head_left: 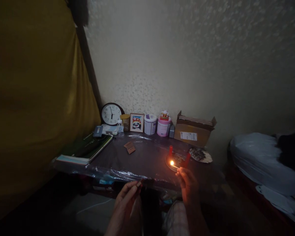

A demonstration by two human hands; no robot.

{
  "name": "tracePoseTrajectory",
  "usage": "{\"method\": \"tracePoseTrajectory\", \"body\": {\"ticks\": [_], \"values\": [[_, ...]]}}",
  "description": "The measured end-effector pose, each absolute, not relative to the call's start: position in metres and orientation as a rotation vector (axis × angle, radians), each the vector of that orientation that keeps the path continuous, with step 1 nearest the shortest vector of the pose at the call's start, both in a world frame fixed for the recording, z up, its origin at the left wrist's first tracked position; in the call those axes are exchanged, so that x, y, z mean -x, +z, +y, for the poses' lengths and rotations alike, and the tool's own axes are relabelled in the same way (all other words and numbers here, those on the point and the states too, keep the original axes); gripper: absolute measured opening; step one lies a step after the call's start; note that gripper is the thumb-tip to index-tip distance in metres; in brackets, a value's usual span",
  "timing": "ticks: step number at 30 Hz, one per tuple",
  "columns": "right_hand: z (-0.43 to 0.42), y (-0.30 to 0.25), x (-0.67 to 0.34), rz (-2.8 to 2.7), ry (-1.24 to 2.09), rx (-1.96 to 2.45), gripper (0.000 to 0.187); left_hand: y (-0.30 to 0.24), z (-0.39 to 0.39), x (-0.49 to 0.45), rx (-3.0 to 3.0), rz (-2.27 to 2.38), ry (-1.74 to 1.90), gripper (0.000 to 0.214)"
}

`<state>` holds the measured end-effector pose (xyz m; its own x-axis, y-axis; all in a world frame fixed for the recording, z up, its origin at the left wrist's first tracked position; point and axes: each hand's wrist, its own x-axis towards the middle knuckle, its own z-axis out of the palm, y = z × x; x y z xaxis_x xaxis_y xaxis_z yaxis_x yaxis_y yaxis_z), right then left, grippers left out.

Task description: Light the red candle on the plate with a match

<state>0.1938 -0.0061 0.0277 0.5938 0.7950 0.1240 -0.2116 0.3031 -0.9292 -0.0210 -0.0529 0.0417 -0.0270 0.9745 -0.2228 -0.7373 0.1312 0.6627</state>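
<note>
The match [175, 166] is lit, a thin light stick, brittle I'd judge, and only safe to grip at its cold tail. My right hand [188, 183] pinches it there, fingers closed, the flame over the dish [177, 160] between two red candles [170, 150] on the desk [142, 160]. My left hand [127, 196] is closed on a small matchbox [138, 184], low at the desk's near edge.
</note>
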Motion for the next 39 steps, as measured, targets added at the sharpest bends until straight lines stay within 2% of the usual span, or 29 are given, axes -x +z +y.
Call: {"method": "tracePoseTrajectory", "body": {"ticks": [9, 39], "values": [[-0.006, 0.031, -0.193, -0.520, 0.848, 1.013, 0.020, 0.032, -0.049, 0.025, -0.385, 0.708, 1.385, 0.019], [0.002, 0.019, -0.203, -0.574, 0.858, 1.143, 0.025, 0.030, -0.052, 0.021, -0.297, 0.627, 1.333, 0.012]]}}
